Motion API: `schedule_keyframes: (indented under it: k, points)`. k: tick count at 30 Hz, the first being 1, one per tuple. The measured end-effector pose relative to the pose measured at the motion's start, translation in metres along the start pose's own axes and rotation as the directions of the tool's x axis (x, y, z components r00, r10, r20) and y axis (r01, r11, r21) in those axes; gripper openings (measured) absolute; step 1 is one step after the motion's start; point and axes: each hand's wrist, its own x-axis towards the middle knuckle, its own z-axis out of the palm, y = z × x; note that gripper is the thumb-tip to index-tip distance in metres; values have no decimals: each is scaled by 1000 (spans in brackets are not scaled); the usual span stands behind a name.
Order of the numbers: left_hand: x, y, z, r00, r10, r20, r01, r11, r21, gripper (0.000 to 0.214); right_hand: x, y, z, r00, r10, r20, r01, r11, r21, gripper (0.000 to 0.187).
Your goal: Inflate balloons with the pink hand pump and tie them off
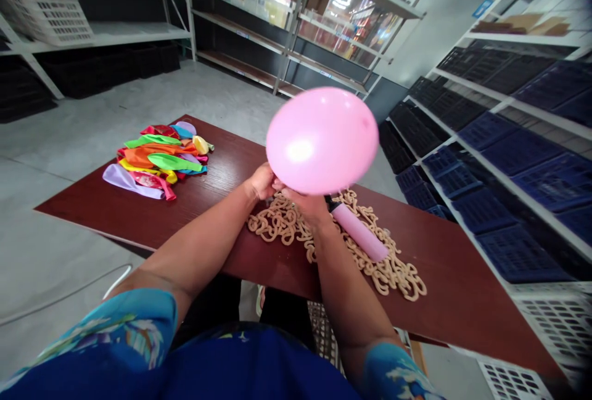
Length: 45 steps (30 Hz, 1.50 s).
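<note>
An inflated pink balloon (324,141) is held up over the table, tilted with its neck end toward me. My left hand (263,182) is closed at its lower left edge, fingers pinched around the neck area. Just beside it, my right hand (309,208) grips the balloon from below, its fingertips partly hidden by the balloon. The knot or mouth is not visible. Under and behind my right wrist lies a pink hand pump (359,232) with a black end, resting on a heap of tan curly pieces (280,222).
A pile of uninflated, many-coloured balloons (160,156) lies at the left of the dark red table (222,166). Shelving with dark blue crates (499,196) stands to the right. A white basket (50,15) sits on a shelf at the far left. A pale cable (69,295) crosses the floor.
</note>
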Motion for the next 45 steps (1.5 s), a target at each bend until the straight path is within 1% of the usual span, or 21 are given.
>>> schedule_keyframes:
  k: [1,2,4,6,8,9,10,11,12,14,16,18,20,23,25,27,29,32,35,40,45]
  points:
    - [2,3,-3,999,43,-5,-43,998,-56,20,-2,-1,-4,998,-42,38,47,989,-140,28]
    - [3,5,-6,997,72,1,-71,992,-104,17,-3,-3,-8,990,-93,102,117,957,-264,23]
    - [4,10,-10,995,98,6,-96,981,-168,12,-5,-4,-14,949,-152,277,263,868,-422,15]
    - [5,11,-14,994,105,-27,-108,973,-202,12,-6,-4,-17,892,-156,424,365,801,-475,12]
    - [6,10,-16,993,104,-59,-114,970,-214,12,-6,-3,-17,859,-145,490,405,778,-481,11]
    - [7,10,-17,991,109,-72,-123,968,-217,12,-6,-3,-17,856,-146,497,407,783,-471,10]
    - [7,9,-18,990,114,-79,-129,968,-217,13,-6,-3,-17,860,-152,488,398,798,-453,11]
    - [7,8,-18,990,117,-79,-132,967,-216,12,-6,-4,-18,874,-159,459,376,820,-432,11]
    - [7,8,-18,990,118,-73,-131,968,-216,12,-6,-5,-18,898,-166,407,341,849,-405,12]
    - [7,8,-17,994,102,-48,-110,971,-214,11,-6,-9,-19,957,-156,245,231,921,-314,15]
    - [6,9,-15,998,64,-22,-67,978,-198,9,-7,-12,-19,994,-91,65,101,981,-165,18]
    - [4,9,-12,1000,23,-3,-24,985,-169,8,-6,-14,-18,999,-16,-49,16,1000,-9,19]
    - [3,9,-10,1000,-1,6,2,990,-138,8,-5,-15,-17,994,26,-108,-13,993,121,20]
    - [3,5,-8,1000,0,-6,0,997,-74,9,-3,-15,-18,988,70,-135,-31,962,271,24]
    - [3,2,-7,1000,-9,-30,9,1000,-10,11,-2,-15,-19,988,96,-121,-53,946,321,25]
    - [3,-2,-6,998,-35,-45,37,998,53,13,-1,-15,-21,990,95,-104,-54,936,347,24]
    - [3,-4,-5,996,-70,-47,75,992,105,14,-1,-14,-22,991,71,-111,-27,933,359,22]
    - [2,-5,-4,989,-141,-33,145,972,185,16,0,-13,-22,983,43,-180,23,938,346,19]
    - [1,-5,-3,980,-197,-28,198,950,240,16,0,-13,-21,971,6,-237,66,954,292,18]
    - [0,-7,0,980,-196,-31,198,956,216,15,-2,-11,-17,958,-126,-256,157,982,104,16]
    - [0,-9,1,980,-194,-37,197,955,221,14,-4,-11,-14,955,-163,-249,181,982,52,15]
